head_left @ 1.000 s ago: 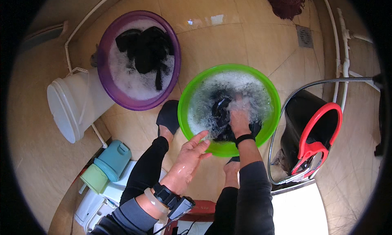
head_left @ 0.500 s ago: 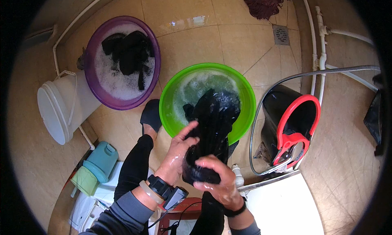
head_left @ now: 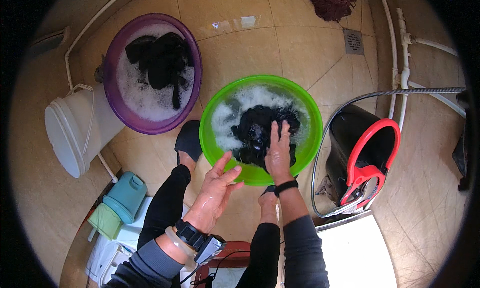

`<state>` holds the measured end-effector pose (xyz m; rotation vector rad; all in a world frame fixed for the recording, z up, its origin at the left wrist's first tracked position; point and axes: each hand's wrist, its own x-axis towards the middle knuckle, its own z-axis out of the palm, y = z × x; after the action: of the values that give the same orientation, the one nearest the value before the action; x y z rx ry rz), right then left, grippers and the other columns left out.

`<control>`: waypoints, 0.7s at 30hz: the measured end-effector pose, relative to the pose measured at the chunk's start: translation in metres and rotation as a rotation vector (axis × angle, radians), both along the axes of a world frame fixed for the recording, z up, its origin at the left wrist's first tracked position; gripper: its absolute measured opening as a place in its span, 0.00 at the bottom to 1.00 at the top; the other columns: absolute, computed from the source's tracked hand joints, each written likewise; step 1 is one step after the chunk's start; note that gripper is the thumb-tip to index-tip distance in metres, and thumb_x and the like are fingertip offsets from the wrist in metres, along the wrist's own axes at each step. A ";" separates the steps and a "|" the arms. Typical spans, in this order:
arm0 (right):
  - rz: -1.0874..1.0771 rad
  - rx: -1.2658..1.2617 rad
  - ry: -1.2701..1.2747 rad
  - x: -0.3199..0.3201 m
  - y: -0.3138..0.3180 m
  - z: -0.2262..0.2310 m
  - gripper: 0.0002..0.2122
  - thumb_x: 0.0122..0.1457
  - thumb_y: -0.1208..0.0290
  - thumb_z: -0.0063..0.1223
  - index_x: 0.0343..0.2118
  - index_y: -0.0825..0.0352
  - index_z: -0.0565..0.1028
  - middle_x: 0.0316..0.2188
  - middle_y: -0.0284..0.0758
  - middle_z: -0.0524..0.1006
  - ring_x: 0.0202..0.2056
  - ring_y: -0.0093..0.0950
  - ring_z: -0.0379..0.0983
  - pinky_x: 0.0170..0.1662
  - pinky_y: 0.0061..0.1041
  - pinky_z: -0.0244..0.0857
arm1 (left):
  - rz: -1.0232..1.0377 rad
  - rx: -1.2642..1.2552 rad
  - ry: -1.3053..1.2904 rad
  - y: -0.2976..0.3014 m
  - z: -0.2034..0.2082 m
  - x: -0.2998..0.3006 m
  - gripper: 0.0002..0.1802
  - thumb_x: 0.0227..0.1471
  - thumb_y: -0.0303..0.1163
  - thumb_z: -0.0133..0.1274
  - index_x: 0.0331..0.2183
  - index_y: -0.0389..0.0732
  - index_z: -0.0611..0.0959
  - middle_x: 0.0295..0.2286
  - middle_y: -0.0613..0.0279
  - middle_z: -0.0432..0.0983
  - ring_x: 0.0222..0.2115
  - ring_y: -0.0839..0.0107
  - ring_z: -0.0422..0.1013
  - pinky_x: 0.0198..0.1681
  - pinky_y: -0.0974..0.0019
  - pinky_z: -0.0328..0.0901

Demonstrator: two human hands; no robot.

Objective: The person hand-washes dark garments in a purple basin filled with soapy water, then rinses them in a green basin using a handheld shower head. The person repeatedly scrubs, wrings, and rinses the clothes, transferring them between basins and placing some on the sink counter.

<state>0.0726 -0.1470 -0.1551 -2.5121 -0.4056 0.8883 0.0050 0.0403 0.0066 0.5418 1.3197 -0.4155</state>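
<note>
A wet black garment (head_left: 254,124) lies bunched in the sudsy water of a green basin (head_left: 311,133). My right hand (head_left: 279,155) reaches over the near right part of the basin, its fingers stretched out against the cloth without gripping it. Just outside the near left rim, my left hand (head_left: 214,190) holds nothing, with fingers spread. More black clothing (head_left: 162,63) sits among foam in a purple basin (head_left: 114,95) at the far left.
A white lidded bucket (head_left: 62,140) lies tilted at the left, above a teal container (head_left: 129,195). To the right, a black bucket with a red rim (head_left: 352,163) stands beside a metal hose (head_left: 345,105). A floor drain (head_left: 354,42) and mop head (head_left: 332,4) are farther off.
The garment that hung between both hands has dropped down into the green basin's water. My right hand has moved forward over it, and my left hand has come away from the cloth.
</note>
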 end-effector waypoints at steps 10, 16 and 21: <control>-0.257 0.043 -0.112 0.015 0.012 0.037 0.26 0.51 0.84 0.60 0.57 0.69 0.77 0.50 0.50 0.80 0.49 0.50 0.78 0.55 0.44 0.72 | 0.034 -0.172 0.044 -0.027 -0.008 -0.028 0.43 0.65 0.50 0.61 0.71 0.44 0.62 0.63 0.60 0.65 0.58 0.60 0.70 0.54 0.55 0.74; -0.567 0.308 0.328 -0.011 -0.017 0.257 0.33 0.47 0.83 0.72 0.60 0.70 0.75 0.55 0.44 0.80 0.57 0.35 0.77 0.63 0.34 0.68 | 0.188 -0.422 -0.119 -0.047 -0.005 -0.034 0.46 0.64 0.68 0.46 0.69 0.45 0.65 0.61 0.56 0.72 0.58 0.62 0.72 0.58 0.56 0.73; -0.754 0.365 0.587 -0.045 -0.046 0.361 0.33 0.42 0.84 0.76 0.56 0.68 0.79 0.53 0.41 0.81 0.54 0.34 0.78 0.61 0.35 0.70 | 0.351 -0.471 -0.139 -0.054 -0.005 -0.032 0.49 0.60 0.72 0.47 0.67 0.42 0.71 0.58 0.58 0.77 0.56 0.65 0.76 0.62 0.59 0.71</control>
<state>0.0280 -0.1932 0.2057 -1.7265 0.4960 1.0359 -0.0269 -0.0137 0.0012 -0.0560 1.1058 -0.3725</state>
